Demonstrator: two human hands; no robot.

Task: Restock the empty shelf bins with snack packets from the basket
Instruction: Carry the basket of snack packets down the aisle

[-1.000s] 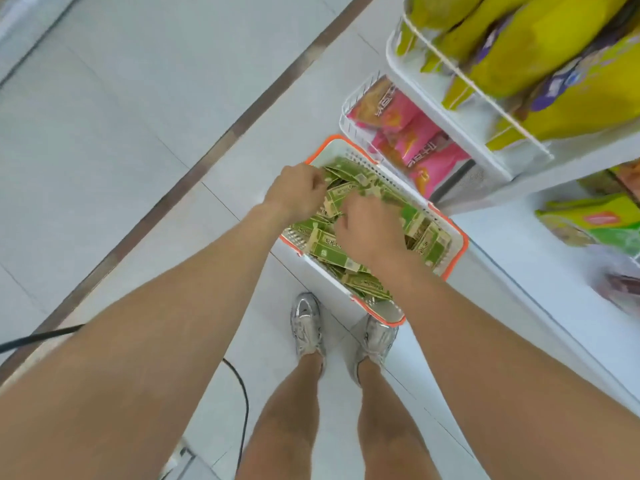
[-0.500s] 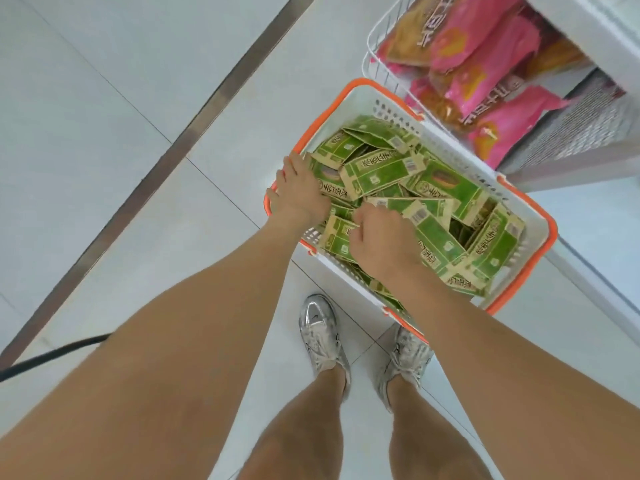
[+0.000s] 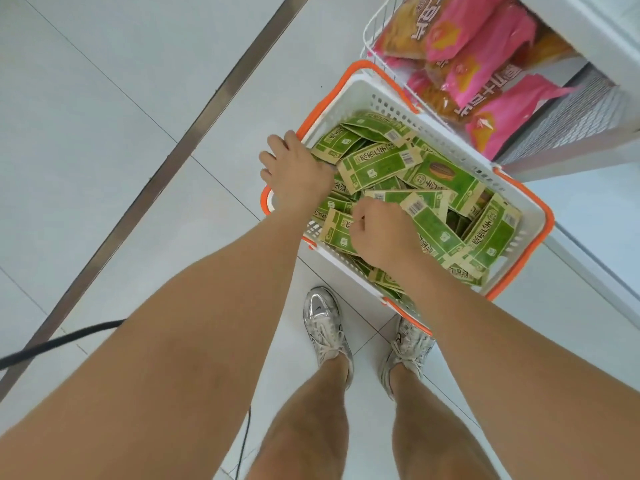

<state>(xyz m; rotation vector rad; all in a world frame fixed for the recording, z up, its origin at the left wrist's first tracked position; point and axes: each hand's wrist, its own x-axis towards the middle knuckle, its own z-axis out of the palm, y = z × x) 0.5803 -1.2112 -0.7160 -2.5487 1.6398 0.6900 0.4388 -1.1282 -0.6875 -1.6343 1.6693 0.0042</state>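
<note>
Our basket (image 3: pixel 363 95), white with an orange rim, sits on the floor (image 3: pixel 104 98), heaped with green snack packets (image 3: pixel 381 164). Our left hand (image 3: pixel 298 174) lies relaxed on the basket's left rim, fingers straight across the orange edge, gripping nothing we can see. Our right hand (image 3: pixel 381 233) is inside the basket, fingers curled round a green packet (image 3: pixel 337 233) by its near-left wall. Beyond the basket's far corner a wire shelf bin (image 3: pixel 372 32) holds pink packets (image 3: pixel 485 81). Our silver shoes (image 3: pixel 323 320) stand just before the basket.
</note>
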